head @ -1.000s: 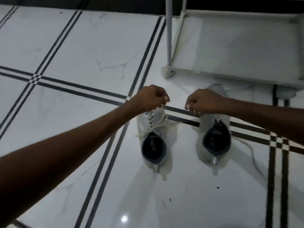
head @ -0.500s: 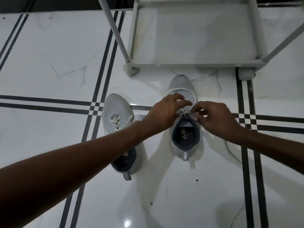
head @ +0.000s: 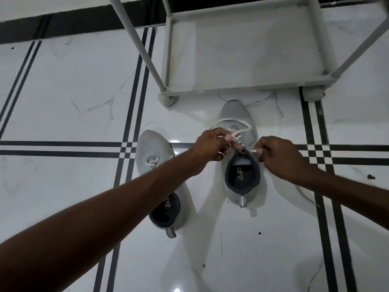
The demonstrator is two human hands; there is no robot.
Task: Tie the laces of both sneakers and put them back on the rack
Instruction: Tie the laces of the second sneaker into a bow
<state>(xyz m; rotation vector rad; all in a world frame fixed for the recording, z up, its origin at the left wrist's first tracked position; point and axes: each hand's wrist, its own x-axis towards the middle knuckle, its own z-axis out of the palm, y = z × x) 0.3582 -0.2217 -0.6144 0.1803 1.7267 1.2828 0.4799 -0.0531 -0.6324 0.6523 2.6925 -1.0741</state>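
Note:
Two light grey sneakers with dark linings stand on the tiled floor, toes pointing away from me. The right sneaker is under both hands. My left hand pinches its white lace, which loops out over the toe. On the other side of the shoe's opening, my right hand pinches the other lace end. The left sneaker stands apart to the left, partly hidden by my left forearm, its laces lying on the upper. Just beyond the toes stands the grey shoe rack.
The rack's bottom shelf has nothing on it, and its legs rest on the floor at both front corners. A slanted rack pole crosses the upper left. White marble floor with black stripe lines spreads all around. A dark skirting runs along the far wall.
Over the last second both hands shifted from the left sneaker to the right sneaker's laces. Since half a second ago they have pulled slightly apart, still holding the lace.

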